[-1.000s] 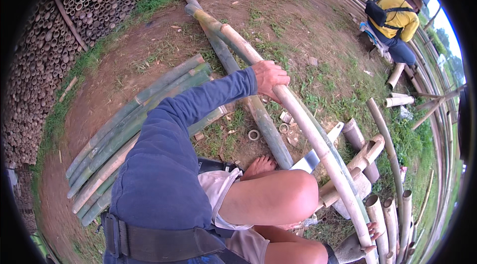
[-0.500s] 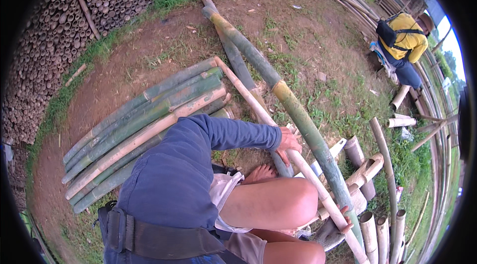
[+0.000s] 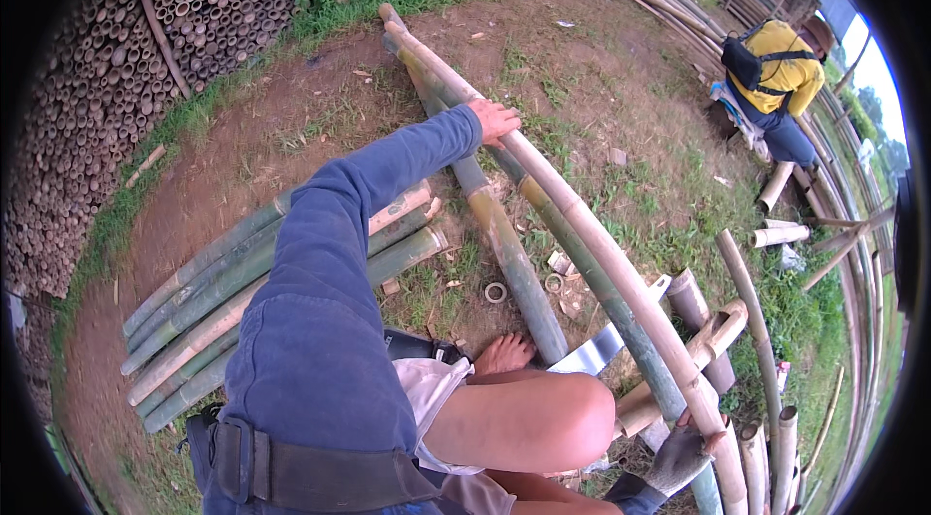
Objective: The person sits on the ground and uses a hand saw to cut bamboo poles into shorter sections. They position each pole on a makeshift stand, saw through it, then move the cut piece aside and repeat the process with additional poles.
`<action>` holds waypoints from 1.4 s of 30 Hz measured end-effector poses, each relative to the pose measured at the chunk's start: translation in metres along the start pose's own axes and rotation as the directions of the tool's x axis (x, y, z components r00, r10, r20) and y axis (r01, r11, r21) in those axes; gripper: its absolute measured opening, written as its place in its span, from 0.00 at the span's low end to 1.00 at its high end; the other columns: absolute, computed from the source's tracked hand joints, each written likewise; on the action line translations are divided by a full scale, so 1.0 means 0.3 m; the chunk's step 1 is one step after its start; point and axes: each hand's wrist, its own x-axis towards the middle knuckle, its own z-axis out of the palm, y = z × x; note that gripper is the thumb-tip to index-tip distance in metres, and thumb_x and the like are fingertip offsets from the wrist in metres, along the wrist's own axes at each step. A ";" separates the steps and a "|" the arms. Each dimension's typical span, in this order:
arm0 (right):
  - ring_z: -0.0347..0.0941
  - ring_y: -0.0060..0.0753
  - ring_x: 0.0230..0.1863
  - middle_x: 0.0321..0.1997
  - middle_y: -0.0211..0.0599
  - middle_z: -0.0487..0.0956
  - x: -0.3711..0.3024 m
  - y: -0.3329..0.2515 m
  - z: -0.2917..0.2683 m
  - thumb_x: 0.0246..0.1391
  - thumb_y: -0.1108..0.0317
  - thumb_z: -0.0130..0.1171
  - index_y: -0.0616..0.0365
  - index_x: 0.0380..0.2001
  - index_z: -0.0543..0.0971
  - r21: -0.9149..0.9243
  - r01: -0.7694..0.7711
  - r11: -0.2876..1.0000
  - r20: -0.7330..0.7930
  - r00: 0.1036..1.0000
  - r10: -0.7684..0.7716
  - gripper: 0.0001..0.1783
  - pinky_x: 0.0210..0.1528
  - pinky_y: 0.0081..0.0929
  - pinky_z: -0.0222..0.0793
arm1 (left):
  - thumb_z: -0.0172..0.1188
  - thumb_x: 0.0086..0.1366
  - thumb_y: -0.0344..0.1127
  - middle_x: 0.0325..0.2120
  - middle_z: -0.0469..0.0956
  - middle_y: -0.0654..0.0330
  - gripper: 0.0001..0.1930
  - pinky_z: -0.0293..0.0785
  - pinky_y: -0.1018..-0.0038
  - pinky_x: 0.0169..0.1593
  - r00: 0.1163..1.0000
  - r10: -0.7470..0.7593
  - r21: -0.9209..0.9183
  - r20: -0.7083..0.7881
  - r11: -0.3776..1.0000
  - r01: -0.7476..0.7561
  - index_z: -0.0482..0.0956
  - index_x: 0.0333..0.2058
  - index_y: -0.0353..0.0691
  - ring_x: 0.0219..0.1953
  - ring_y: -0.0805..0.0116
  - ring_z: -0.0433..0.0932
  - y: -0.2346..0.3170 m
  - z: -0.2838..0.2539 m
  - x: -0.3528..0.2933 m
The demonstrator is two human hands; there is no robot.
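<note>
A long pale bamboo pole runs from the upper middle to the lower right. My left hand, bare below a blue sleeve, is closed round its upper part. Lower down, my right hand in a grey glove has its fingers wrapped round the same pole. Just under and beside it lies a greener bamboo pole, partly covered by the pale one. Another bamboo pole slants beneath both on the ground. Near my knees is a hand saw, its shiny blade partly hidden by the poles.
Several cut bamboo poles lie in a row at left, partly behind my arm. Short bamboo pieces and upright lengths crowd the lower right. Stacked bamboo fills the far left. A person in yellow bends at upper right.
The pale pole has shifted from beside the row at left to over the greener pole. My left hand has moved far up and left. My right hand shows more fully.
</note>
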 end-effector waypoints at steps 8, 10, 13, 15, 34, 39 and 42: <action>0.73 0.47 0.70 0.69 0.49 0.75 0.081 0.300 0.197 0.72 0.52 0.65 0.63 0.67 0.70 -0.005 -0.141 0.990 0.089 0.986 0.141 0.32 0.76 0.49 0.69 | 0.76 0.58 0.33 0.57 0.79 0.60 0.30 0.80 0.48 0.61 0.867 -0.309 0.019 0.390 0.944 0.328 0.78 0.60 0.54 0.63 0.51 0.80 -0.204 0.109 0.035; 0.73 0.46 0.70 0.68 0.48 0.76 0.108 0.290 0.170 0.72 0.52 0.65 0.64 0.66 0.72 -0.036 -0.151 0.988 0.114 0.981 0.154 0.32 0.76 0.47 0.70 | 0.76 0.57 0.33 0.57 0.79 0.59 0.31 0.80 0.49 0.62 0.882 -0.280 -0.013 0.379 0.952 0.307 0.78 0.60 0.52 0.63 0.50 0.80 -0.172 0.108 0.033; 0.74 0.41 0.70 0.65 0.44 0.78 0.151 0.281 0.086 0.72 0.52 0.65 0.62 0.63 0.74 -0.020 -0.203 0.979 0.101 0.974 0.204 0.28 0.76 0.40 0.70 | 0.77 0.56 0.34 0.55 0.79 0.57 0.32 0.79 0.52 0.63 0.932 -0.169 -0.143 0.320 0.964 0.224 0.77 0.60 0.47 0.62 0.47 0.80 -0.074 0.051 0.035; 0.76 0.40 0.66 0.60 0.40 0.79 0.188 0.307 0.021 0.72 0.56 0.65 0.55 0.62 0.76 0.020 -0.240 0.971 0.004 0.971 0.240 0.23 0.72 0.42 0.71 | 0.82 0.51 0.43 0.64 0.77 0.54 0.43 0.72 0.52 0.71 0.987 0.017 -0.265 0.159 0.964 0.026 0.75 0.66 0.49 0.68 0.45 0.74 0.045 0.012 0.057; 0.81 0.56 0.59 0.57 0.42 0.75 -0.210 0.266 -0.268 0.70 0.68 0.66 0.59 0.65 0.70 0.109 -0.128 0.986 -0.453 0.876 0.164 0.25 0.62 0.49 0.81 | 0.75 0.64 0.52 0.51 0.83 0.50 0.33 0.77 0.54 0.57 0.894 0.431 -0.563 -0.121 0.712 -0.420 0.73 0.62 0.45 0.52 0.43 0.82 0.944 -0.003 0.319; 0.82 0.48 0.53 0.55 0.40 0.75 -0.327 0.351 -0.399 0.70 0.65 0.66 0.54 0.65 0.71 -0.032 -0.152 0.988 -0.595 0.797 0.104 0.24 0.60 0.45 0.80 | 0.81 0.55 0.55 0.53 0.82 0.50 0.46 0.79 0.52 0.59 0.820 0.564 -0.557 -0.097 0.652 -0.514 0.69 0.70 0.55 0.55 0.43 0.83 1.128 -0.122 0.387; 0.81 0.46 0.53 0.56 0.37 0.73 -0.373 0.393 -0.435 0.71 0.64 0.65 0.53 0.65 0.71 -0.076 -0.160 0.984 -0.592 0.802 0.085 0.24 0.59 0.45 0.80 | 0.85 0.49 0.58 0.50 0.85 0.51 0.53 0.82 0.51 0.57 0.827 0.562 -0.525 0.035 0.714 -0.463 0.66 0.72 0.60 0.53 0.42 0.85 1.300 -0.174 0.444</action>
